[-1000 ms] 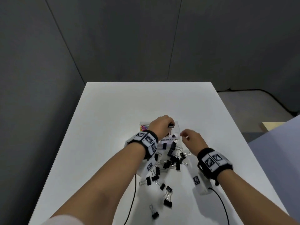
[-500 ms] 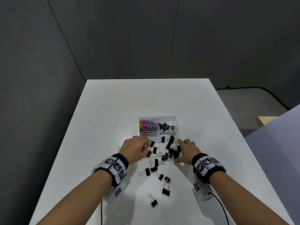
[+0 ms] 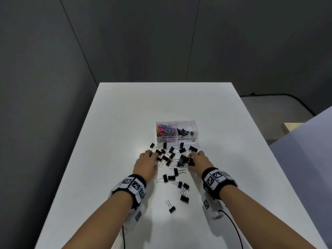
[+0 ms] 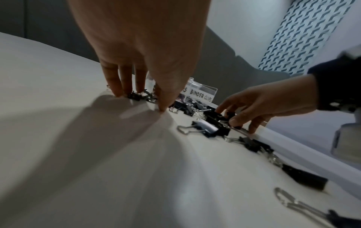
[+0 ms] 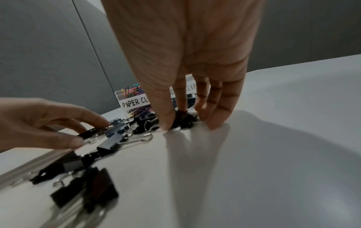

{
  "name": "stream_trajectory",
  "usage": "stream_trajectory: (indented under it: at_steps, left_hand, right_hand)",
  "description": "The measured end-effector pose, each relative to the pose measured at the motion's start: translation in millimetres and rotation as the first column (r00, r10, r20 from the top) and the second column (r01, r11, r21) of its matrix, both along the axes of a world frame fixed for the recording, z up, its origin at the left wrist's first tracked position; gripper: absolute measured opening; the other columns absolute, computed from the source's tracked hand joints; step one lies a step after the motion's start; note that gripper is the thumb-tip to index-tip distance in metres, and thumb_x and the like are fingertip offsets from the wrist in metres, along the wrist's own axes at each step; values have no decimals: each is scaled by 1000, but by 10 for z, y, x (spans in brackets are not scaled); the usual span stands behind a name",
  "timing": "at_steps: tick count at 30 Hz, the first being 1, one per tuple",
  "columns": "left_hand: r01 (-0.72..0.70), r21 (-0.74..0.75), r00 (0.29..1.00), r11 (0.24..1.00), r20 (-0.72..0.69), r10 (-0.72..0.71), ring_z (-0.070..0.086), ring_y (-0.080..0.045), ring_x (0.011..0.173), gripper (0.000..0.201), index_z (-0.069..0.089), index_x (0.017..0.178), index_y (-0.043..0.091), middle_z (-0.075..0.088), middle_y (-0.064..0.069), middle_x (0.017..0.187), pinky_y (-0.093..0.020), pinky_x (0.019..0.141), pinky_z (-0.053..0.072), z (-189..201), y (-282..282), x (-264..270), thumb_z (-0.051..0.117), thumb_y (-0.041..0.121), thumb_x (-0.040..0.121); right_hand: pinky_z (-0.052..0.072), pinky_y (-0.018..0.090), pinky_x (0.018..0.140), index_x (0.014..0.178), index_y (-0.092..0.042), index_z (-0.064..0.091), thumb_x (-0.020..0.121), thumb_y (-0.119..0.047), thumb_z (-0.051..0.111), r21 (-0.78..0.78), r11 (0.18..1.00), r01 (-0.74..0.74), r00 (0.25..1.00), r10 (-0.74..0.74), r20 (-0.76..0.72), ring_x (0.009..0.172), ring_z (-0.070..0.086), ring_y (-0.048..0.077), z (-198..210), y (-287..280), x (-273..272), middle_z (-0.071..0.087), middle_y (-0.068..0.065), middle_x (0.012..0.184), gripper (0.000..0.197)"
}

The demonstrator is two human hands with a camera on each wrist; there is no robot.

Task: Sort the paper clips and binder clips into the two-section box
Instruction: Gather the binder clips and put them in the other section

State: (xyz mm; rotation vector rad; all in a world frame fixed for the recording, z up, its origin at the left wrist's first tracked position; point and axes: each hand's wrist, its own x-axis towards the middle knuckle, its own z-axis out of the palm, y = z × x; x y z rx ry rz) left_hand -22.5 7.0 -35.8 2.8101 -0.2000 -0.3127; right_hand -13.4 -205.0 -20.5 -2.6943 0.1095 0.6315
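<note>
Between your hands and the two-section box (image 3: 177, 131) many binder clips (image 3: 175, 158) crowd the bench (image 3: 116, 141) (black ones); your left hand (image 3: 146, 163) and right hand (image 3: 199, 161) each pinch one.

In the right wrist view, the right hand (image 5: 187, 64) hides part of the box (image 5: 134, 101) label; nearest binder clips (image 5: 86, 191) blur, cut by the edge.

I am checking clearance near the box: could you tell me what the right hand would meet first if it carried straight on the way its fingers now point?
Probably the loose binder clips just beyond the right hand, and after them the front wall of the two-section box on its BINDER CLIPS side. Depth is uncertain.
</note>
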Motion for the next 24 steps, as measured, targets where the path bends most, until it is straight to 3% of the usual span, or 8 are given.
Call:
stream_trajectory:
  at_steps: [7,10,12,14,16,18,21,24]
  left_hand:
    - [10,-77,998,997,-62,-15,41,-28,116,26,54,117,10,46,-12,126,-33,92,42,28,-158,-20,47,7,92]
    - [21,-67,995,998,-93,-27,43,-30,112,23,56,112,10,49,-13,119,-34,89,43,67,-167,16,48,6,91]
    - [31,-50,993,998,-116,-36,45,-31,110,23,55,111,9,51,-14,117,-35,87,43,106,-181,33,47,4,89]
    - [54,-20,990,998,-129,-56,46,-32,110,25,52,112,8,51,-14,118,-36,87,44,135,-205,42,47,4,88]
    - [69,-9,989,998,-133,-70,46,-31,110,30,48,117,10,48,-13,120,-36,86,44,152,-221,42,49,5,87]
    - [72,-30,987,997,-145,-76,45,-31,111,38,45,123,14,46,-12,122,-35,86,44,156,-215,46,51,4,87]
    - [66,-49,985,997,-157,-73,45,-30,113,36,49,122,17,46,-12,122,-34,88,43,169,-187,57,52,8,88]
    - [29,-123,989,992,-143,-46,49,-29,112,25,60,113,14,49,-12,119,-31,92,42,204,-145,92,52,11,90]
  right_hand:
    - [49,39,84,119,-10,44,87,-10,54,34,999,-5,999,4,42,98,56,34,1,74,-75,43,14,126,34]
    - [42,32,70,104,-12,42,86,-10,56,47,998,-27,999,25,42,80,51,26,3,66,-87,51,13,115,23]
    - [38,30,68,95,-17,36,85,-10,54,51,998,-24,999,23,26,77,51,24,-10,50,-104,56,11,103,22]
    - [39,30,68,100,-18,38,86,-10,52,59,998,-22,1000,21,10,79,54,26,-1,41,-118,57,9,100,22]
    - [44,32,72,115,-15,42,87,-8,50,48,997,-54,999,55,-3,87,58,30,13,37,-114,54,11,114,30]
    - [47,35,78,117,-12,45,88,-7,47,42,996,-80,997,80,-2,88,57,30,33,25,-95,49,12,121,29]
    - [43,32,71,89,-14,45,86,-4,47,81,994,-67,997,65,31,79,48,24,65,-5,-62,49,11,103,10]
    - [31,27,58,64,-22,30,81,0,47,132,991,-10,999,5,40,74,43,21,94,-47,-12,42,0,73,33]
